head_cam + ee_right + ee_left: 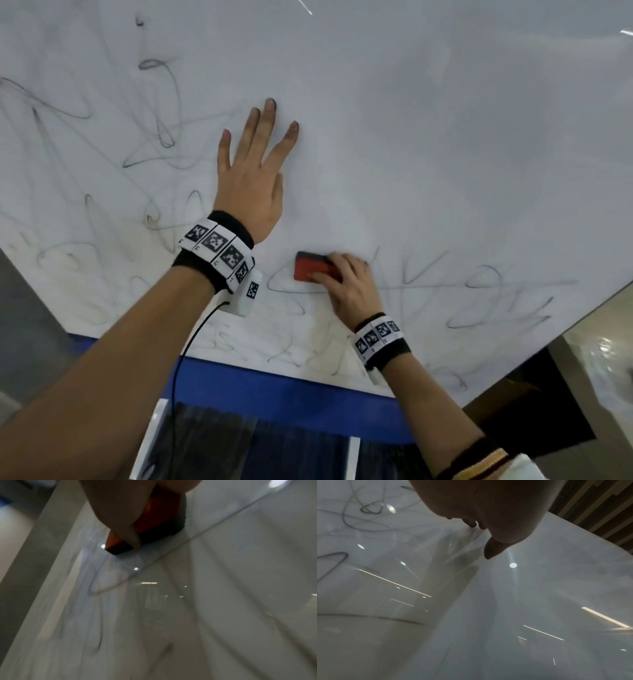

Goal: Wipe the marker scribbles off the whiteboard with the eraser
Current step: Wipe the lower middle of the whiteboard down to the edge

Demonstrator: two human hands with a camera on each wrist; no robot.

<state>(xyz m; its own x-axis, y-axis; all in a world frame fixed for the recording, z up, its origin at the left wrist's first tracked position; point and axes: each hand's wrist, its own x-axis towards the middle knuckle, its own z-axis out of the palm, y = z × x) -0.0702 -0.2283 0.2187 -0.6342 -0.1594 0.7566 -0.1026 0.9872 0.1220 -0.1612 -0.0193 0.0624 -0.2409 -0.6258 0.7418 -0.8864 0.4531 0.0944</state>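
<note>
A large whiteboard fills the head view, with grey marker scribbles across its left side and more scribbles along the lower right. My right hand grips a red eraser with a dark felt base and presses it on the board near the lower middle. In the right wrist view the eraser sits flat on the board under my fingers. My left hand lies flat on the board above the eraser, fingers spread and straight, tips smudged dark. The upper right of the board looks wiped.
A blue band runs under the whiteboard's lower edge. A black cable hangs from my left wrist unit. Dark slatted panelling stands beyond the board's far edge. A dark opening lies at the lower right.
</note>
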